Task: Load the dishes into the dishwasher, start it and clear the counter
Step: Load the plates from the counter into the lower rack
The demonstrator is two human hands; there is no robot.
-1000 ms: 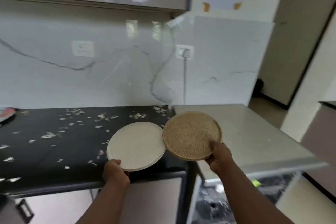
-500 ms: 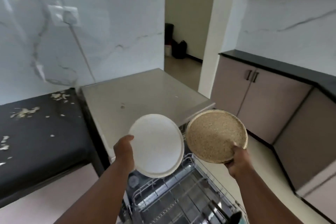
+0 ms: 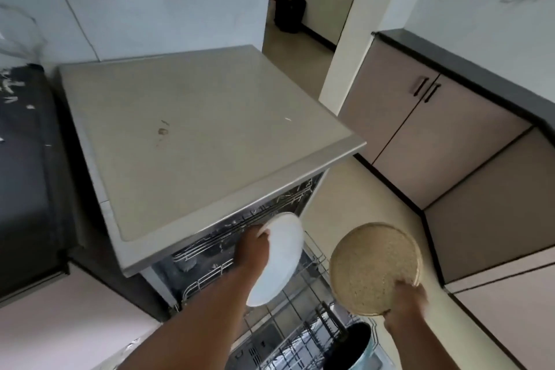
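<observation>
Now, white plate: our left hand (image 3: pixel 253 251) grips the white plate (image 3: pixel 277 261) by its far-left rim, fingers curled round the edge, tilted on edge over the pulled-out dishwasher rack (image 3: pixel 303 303)
Speckled plate: our right hand (image 3: pixel 404 306) pinches the near rim of the tan speckled plate (image 3: pixel 372 269), face toward us, to the right of the white one and not touching it
What changed: half a second ago both plates were level with the dishwasher top (image 3: pixel 195 135); we have lowered them below its front edge, and the white plate has turned from flat to steeply tilted
Meaning: we judge the white plate is about to be slotted between the tines, the speckled one after it
Rack: wire tines show below; a dark pot (image 3: pixel 350 348) sits at the near right
Counter: the black counter (image 3: pixel 24 159) at far left carries pale scraps, not yet cleared
</observation>
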